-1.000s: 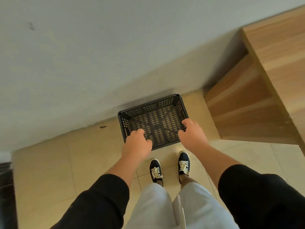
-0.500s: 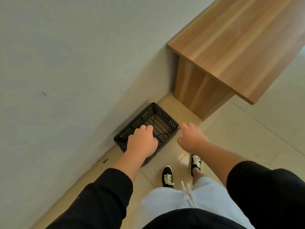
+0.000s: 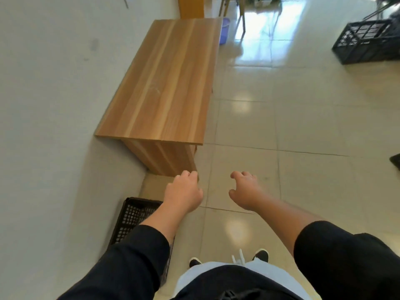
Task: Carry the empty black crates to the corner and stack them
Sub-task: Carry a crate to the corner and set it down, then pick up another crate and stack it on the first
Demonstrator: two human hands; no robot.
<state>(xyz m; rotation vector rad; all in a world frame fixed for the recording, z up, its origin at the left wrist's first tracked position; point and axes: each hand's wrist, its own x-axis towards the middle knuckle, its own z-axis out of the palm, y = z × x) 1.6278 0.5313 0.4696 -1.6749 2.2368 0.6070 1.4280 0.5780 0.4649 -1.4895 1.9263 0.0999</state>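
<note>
Both hands, left hand (image 3: 183, 194) and right hand (image 3: 245, 192), have let go and hang loosely curled; the black perforated plastic crate (image 3: 135, 215) now sits against the wall, so I turn toward another black crate (image 3: 365, 41) across the floor.

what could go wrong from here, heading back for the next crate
Both the left hand and right hand are empty, and the set-down crate sits by the wall right behind the left arm, so a careless step could kick it. The wooden bench corner juts out close to the path toward the far crate. The glossy floor tiles might be slippery.
</note>
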